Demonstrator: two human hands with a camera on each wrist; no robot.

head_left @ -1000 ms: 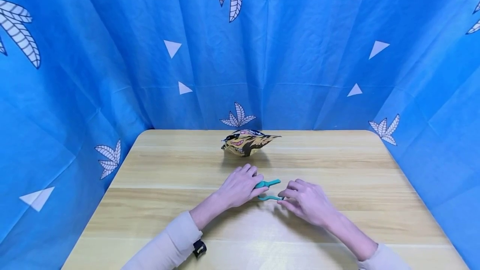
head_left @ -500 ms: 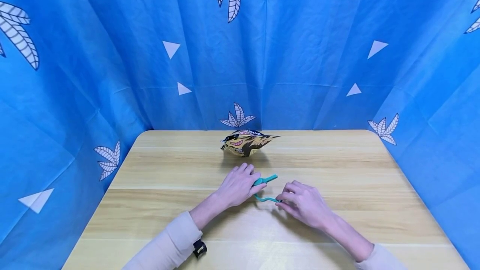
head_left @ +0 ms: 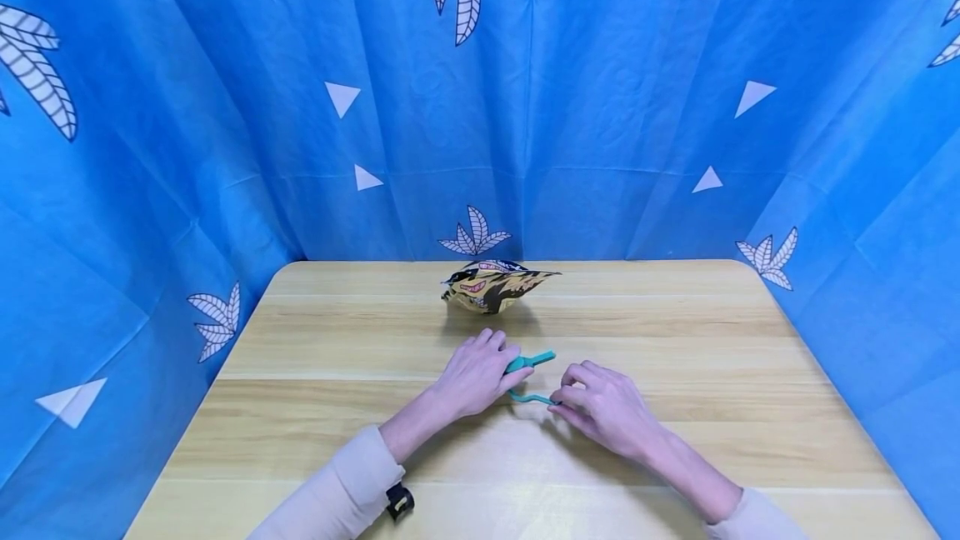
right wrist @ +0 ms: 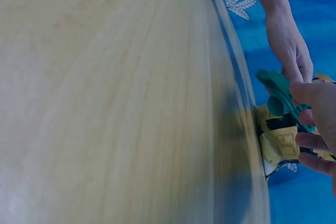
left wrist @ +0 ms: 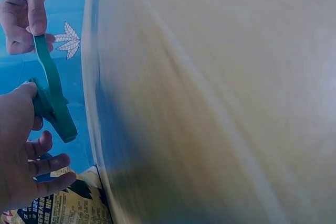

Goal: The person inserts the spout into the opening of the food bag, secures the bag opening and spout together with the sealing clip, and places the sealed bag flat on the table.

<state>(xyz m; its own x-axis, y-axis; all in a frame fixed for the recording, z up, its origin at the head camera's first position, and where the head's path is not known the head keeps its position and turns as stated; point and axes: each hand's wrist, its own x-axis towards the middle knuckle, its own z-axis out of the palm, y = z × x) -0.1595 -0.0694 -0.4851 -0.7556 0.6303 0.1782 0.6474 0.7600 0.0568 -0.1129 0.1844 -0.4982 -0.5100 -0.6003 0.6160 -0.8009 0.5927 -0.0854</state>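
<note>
A teal-green plastic bag clip point(head_left: 536, 359) is spread into two arms above the middle of the table. My left hand point(head_left: 468, 373) pinches its body between thumb and forefinger, while the other fingers stay spread, as the left wrist view shows. At the tip of the thinner, wavy arm, my right hand point(head_left: 603, 407) pinches with thumb and fingertips. From the left wrist, the clip point(left wrist: 55, 87) runs between both hands. In the right wrist view, the right hand's fingers hide part of the clip point(right wrist: 275, 95).
Behind the hands, a gold and black snack bag point(head_left: 487, 286) lies on the wooden table point(head_left: 315, 332) near its far edge. A blue curtain point(head_left: 600, 107) with leaf prints hangs around the table. Something small and black point(head_left: 400, 501) sits under the left sleeve.
Both hands have moved slightly left with the bag clip. Its upper arm has tilted up a little, and the two arms stand slightly wider apart.
</note>
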